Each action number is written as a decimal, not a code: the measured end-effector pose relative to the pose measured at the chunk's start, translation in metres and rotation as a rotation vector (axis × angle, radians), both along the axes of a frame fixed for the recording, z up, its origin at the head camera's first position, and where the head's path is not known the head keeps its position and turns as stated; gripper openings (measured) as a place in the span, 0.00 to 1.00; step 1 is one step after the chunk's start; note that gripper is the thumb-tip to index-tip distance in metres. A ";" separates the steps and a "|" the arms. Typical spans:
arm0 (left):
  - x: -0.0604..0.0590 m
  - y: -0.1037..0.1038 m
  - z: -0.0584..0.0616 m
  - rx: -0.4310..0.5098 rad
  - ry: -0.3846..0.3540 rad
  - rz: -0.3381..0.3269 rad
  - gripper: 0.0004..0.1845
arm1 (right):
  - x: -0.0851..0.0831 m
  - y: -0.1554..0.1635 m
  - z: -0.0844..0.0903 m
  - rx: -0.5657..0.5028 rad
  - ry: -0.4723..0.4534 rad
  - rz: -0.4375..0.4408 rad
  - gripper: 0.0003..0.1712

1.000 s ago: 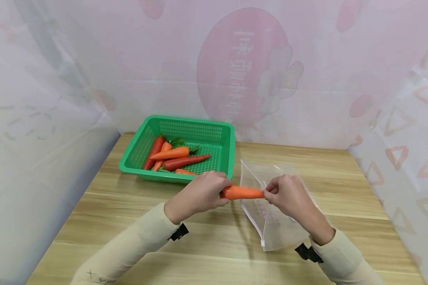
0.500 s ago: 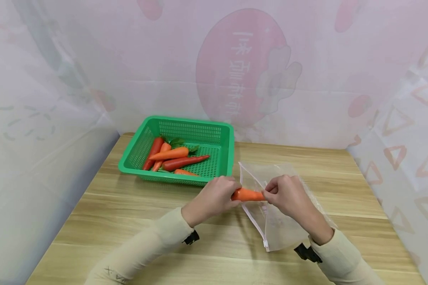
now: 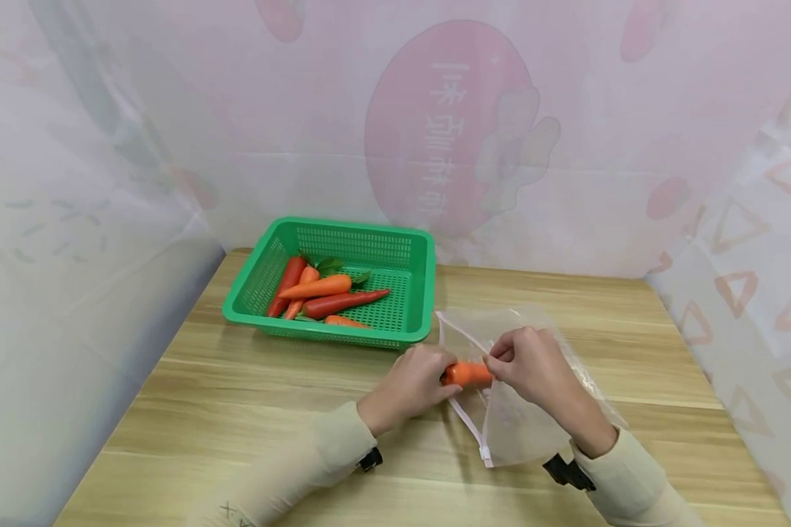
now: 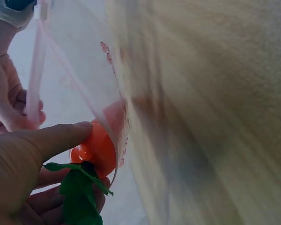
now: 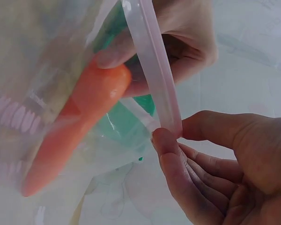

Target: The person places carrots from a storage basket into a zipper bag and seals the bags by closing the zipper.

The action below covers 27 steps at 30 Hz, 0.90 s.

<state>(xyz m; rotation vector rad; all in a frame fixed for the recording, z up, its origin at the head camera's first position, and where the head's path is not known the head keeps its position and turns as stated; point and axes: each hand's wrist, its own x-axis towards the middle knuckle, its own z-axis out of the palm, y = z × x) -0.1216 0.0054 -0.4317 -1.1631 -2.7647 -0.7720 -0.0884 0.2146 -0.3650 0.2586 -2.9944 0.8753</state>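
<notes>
My left hand (image 3: pixel 416 383) grips the leafy end of an orange carrot (image 3: pixel 469 374), whose tip is inside a clear zip bag (image 3: pixel 525 410) lying on the wooden table (image 3: pixel 250 410). In the left wrist view the carrot (image 4: pixel 99 146) and its green leaves show between my fingers at the bag's mouth. My right hand (image 3: pixel 528 360) pinches the bag's upper rim and holds the mouth apart. The right wrist view shows that pinch on the zip strip (image 5: pixel 154 75), with the carrot (image 5: pixel 75 126) seen through the plastic.
A green mesh basket (image 3: pixel 408 252) with several more carrots (image 3: pixel 329 294) stands behind my left hand, close to the bag. Patterned curtains (image 3: pixel 72 168) close in the table at the back and on both sides.
My left hand has moved right and pushed the carrot further into the bag; less of it shows now. The right hand stays at the bag's rim.
</notes>
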 end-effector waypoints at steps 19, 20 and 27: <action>0.004 0.003 -0.023 -0.116 -0.012 -0.023 0.13 | -0.001 -0.001 -0.004 0.013 -0.023 0.010 0.04; 0.005 0.002 -0.022 -0.110 -0.012 -0.027 0.13 | -0.001 -0.001 -0.004 0.013 -0.027 0.010 0.04; 0.011 -0.014 -0.007 -0.025 0.002 -0.050 0.13 | -0.002 -0.002 -0.003 0.005 -0.045 0.007 0.05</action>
